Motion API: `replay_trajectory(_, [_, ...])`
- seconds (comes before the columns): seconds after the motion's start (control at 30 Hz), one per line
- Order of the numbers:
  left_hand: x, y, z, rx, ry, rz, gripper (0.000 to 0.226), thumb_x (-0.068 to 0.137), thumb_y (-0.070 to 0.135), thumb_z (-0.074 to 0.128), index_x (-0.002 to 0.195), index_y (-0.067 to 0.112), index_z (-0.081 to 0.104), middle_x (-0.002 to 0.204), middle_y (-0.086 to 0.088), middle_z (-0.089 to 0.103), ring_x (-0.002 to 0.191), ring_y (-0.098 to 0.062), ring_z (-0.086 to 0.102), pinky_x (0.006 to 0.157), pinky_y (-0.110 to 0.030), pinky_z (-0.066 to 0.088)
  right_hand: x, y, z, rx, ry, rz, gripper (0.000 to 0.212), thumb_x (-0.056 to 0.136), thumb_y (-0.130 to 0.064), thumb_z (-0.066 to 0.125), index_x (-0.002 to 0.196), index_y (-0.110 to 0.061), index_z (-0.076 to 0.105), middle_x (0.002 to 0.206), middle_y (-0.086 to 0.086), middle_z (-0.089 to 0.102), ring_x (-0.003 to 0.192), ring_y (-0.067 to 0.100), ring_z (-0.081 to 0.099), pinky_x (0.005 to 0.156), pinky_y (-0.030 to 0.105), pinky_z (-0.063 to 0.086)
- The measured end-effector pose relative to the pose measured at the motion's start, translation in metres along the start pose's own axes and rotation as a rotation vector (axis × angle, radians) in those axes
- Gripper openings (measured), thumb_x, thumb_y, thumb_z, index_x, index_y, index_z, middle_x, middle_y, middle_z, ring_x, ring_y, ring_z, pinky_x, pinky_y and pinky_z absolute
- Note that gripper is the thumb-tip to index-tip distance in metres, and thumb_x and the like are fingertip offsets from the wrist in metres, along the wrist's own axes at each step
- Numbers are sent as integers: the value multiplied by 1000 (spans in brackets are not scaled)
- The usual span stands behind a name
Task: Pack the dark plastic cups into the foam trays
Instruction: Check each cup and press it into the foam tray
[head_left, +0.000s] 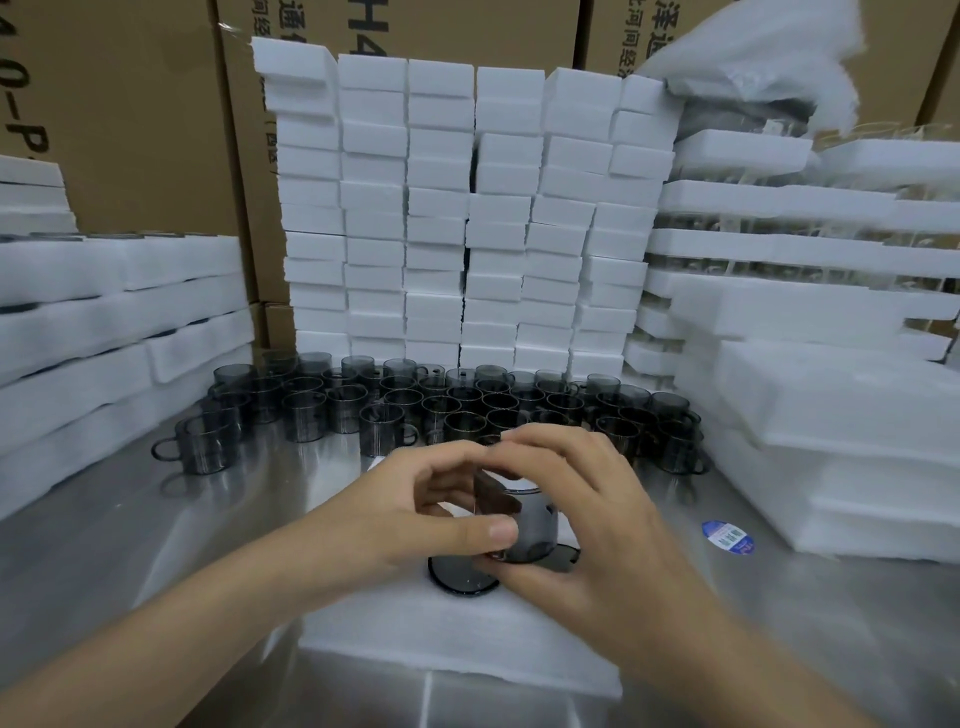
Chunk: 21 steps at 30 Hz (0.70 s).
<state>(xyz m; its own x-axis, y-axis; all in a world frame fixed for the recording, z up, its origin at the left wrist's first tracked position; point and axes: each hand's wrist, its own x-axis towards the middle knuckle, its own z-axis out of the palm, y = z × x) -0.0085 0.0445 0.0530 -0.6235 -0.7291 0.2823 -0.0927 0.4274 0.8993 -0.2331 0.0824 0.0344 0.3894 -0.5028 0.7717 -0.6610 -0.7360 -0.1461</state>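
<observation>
Tray (457, 657) at 6 o'clock. Left hand (415, 501) and right hand (589, 512) together grip one cup (532, 538) above its 12 o'clock edge.

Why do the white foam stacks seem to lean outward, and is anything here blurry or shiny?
Head view: the wide lens bows the foam stacks and boxes near the edges. The steel table shows soft glare and mirrors the dark cups. The left hand, right hand and held cup look slightly smeared. The light is even and the shadows are faint.
</observation>
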Motion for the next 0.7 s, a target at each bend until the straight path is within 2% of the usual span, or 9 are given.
replay_trajectory(0.07, [0,-4,-5,-25,41,24,49,84,39,85,130,27,73,125,-6,76,120,-28,71,104,-40,59,1,2,-2,99,-41,102,85,84,-40,85,155,-50,39,149,-27,43,139,8,49,108,32,46])
replay_trajectory(0.13, [0,-7,-16,-32,89,30,53,82,55,85,127,30,74,123,-5,76,113,-21,72,90,-31,61,1,6,-5,145,-148,250,93,87,-49,82,159,-56,25,156,-33,34,145,0,40,113,26,40])
replay_trajectory(0.23, [-2,-9,-37,-44,81,-50,64,75,70,85,120,26,75,116,-10,75,105,-29,69,80,-28,56,-3,18,-11,33,-441,384,70,95,-73,57,158,-52,34,159,-38,27,146,-14,25,124,30,30])
replay_trajectory(0.3, [-5,-9,-55,45,0,-114,65,76,70,84,118,21,75,113,-16,72,106,-43,65,89,-43,52,-2,23,-15,0,-531,433,59,96,-78,46,146,-48,50,147,-35,44,136,-14,33,124,31,27])
replay_trajectory(0.33, [-7,-7,-62,110,-57,-139,63,78,69,83,117,21,74,112,-16,71,104,-41,65,90,-46,50,-2,26,-17,-52,-533,431,54,96,-78,42,137,-47,57,136,-30,52,129,-11,41,123,32,26])
replay_trajectory(0.43, [-11,6,-73,199,-211,-178,49,84,58,86,113,21,72,103,-1,71,95,-17,66,84,-24,49,0,31,-24,-227,-581,432,54,94,-79,28,101,-39,62,109,-23,53,110,-6,44,119,31,20])
replay_trajectory(0.47, [-13,10,-75,234,-234,-184,46,84,54,88,113,22,72,102,1,70,93,-15,65,83,-24,49,1,32,-26,-245,-606,439,54,94,-79,25,93,-37,60,107,-21,52,108,-5,43,117,31,21])
replay_trajectory(0.57, [-17,16,-80,386,-221,-174,47,81,46,94,116,24,73,110,2,73,90,-19,63,80,-37,50,-1,36,-28,-261,-616,435,57,93,-80,22,83,-35,57,105,-16,53,109,2,44,112,31,22])
replay_trajectory(0.7, [-20,16,-79,427,-154,-215,46,77,39,97,114,28,72,113,2,75,89,-19,64,78,-48,49,-1,39,-30,-266,-594,457,65,91,-80,23,80,-29,62,100,-11,53,103,5,48,109,30,22])
